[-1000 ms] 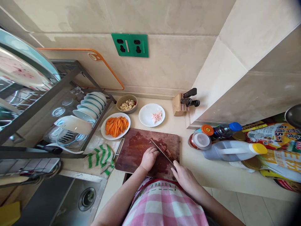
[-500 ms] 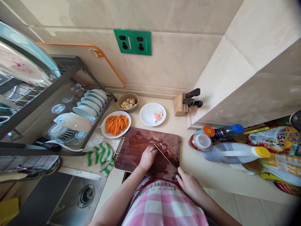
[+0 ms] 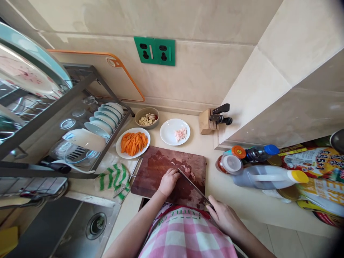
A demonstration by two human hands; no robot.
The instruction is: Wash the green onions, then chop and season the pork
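Note:
A dark reddish-brown cutting board (image 3: 150,170) lies in front of me, its surface wet in patches. My right hand (image 3: 223,215) grips the handle of a kitchen knife (image 3: 194,186), whose blade slants across the board with its tip pointing away to the left. Left of the blade, my left hand (image 3: 169,182) presses down on the board with curled fingers close to the knife's tip; whatever they pin is hidden. Small pieces of raw pink meat (image 3: 189,172) lie just right of the blade. Beyond the board, a white plate (image 3: 168,132) carries a little heap of chopped pale pink bits (image 3: 181,134).
A plate of sliced carrots (image 3: 134,143) and a bowl of garlic (image 3: 147,118) stand behind the board. Left are a striped cloth (image 3: 114,181), dish rack (image 3: 107,147) and sink (image 3: 77,229). Right are a knife block (image 3: 206,122), jars (image 3: 229,163) and a large yellow-capped bottle (image 3: 258,176).
My right hand has drawn the knife slightly back towards me and to the right. My left hand stays nearly in place, and the camera view has shifted a little.

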